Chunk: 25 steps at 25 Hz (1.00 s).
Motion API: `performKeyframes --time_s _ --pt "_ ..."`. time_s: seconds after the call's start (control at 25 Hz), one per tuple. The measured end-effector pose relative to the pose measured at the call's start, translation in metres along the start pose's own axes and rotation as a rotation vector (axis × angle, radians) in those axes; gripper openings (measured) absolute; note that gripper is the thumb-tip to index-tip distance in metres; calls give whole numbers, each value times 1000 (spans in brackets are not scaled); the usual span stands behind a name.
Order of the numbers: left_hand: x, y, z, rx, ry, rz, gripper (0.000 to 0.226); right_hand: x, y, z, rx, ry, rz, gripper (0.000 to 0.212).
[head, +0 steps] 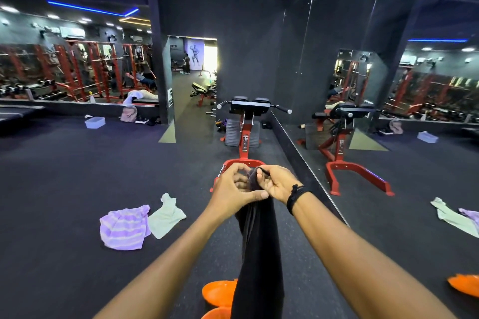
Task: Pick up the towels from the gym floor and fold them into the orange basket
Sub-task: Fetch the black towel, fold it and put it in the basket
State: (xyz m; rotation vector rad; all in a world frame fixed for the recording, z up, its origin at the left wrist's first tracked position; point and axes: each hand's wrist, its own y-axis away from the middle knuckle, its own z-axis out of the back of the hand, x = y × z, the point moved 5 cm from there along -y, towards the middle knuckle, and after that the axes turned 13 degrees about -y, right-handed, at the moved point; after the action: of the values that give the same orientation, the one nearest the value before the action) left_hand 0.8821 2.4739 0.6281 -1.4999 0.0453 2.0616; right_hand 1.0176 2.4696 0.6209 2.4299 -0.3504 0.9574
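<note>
Two hands hold dark towel (259, 254) up over orange basket (219, 292). Left hand (234, 189) and right hand (276, 182) pinch top edge, fingers curled on cloth. Person should match corners and keep hem level before halving. Cloth hangs long, black, limp; texture possibly terry. Farther off, striped lilac towel (124, 228) and pale green towel (167, 216) lie on floor (64, 163), touching.

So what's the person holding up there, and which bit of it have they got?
A dark towel, held by its top edge: the left hand and right hand both pinch it there, and the rest hangs down.
</note>
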Motion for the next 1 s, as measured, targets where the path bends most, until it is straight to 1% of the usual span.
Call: performKeyframes --time_s 0.08,0.12,0.16,0.24,0.28,0.32,0.4,0.48,0.52,0.56,0.6,0.64,0.68,0.72,0.8,0.84,0.88,0.92,1.0 --pt "3 -4 4 -117 -140 -23 28 -3 6 -1 23 24 -48 18" --pt "5 -6 8 -167 -174 -31 21 -1 11 0 46 150 -47 21" --pt "8 -8 11 -185 -155 -29 17 5 16 3 75 388 0 23" --pt "12 -13 18 -156 -42 10 16 16 26 3 191 990 134 24" --pt "13 -15 21 -127 -16 19 17 18 32 1 280 1186 168 25" --pt "10 -17 22 -100 -21 7 19 17 38 -3 396 1309 198 26" --pt "4 -20 21 -60 -34 -30 20 12 45 -12 590 1393 308 25" --pt "1 -23 21 -36 -2 -31 18 6 48 -17 657 1450 336 9" --pt "1 -24 23 -27 34 -22 16 3 47 -17 673 1510 302 6" --pt "1 -25 25 -15 62 -14 16 -1 46 -17 700 1571 288 11" --pt "2 -25 28 -3 84 -10 15 -7 42 -13 691 1669 246 13" --pt "2 -26 30 7 99 -10 15 -10 36 -8 666 1756 228 10" --pt "2 -26 33 9 116 -8 16 -13 36 -5 621 1858 200 11" --pt "1 -26 36 6 140 -6 15 -16 33 0 586 1966 171 18" --pt "-1 -29 45 -14 188 6 13 -23 30 9 526 2141 161 45" --pt "-1 -30 51 -28 192 10 11 -25 26 12 494 2170 174 47" --pt "-2 -31 56 -41 179 11 10 -23 25 14 464 2191 215 42" --pt "0 -31 61 -57 156 15 9 -19 20 18 414 2214 231 42" --pt "5 -30 71 -108 109 31 9 -4 19 25 304 2241 203 50"
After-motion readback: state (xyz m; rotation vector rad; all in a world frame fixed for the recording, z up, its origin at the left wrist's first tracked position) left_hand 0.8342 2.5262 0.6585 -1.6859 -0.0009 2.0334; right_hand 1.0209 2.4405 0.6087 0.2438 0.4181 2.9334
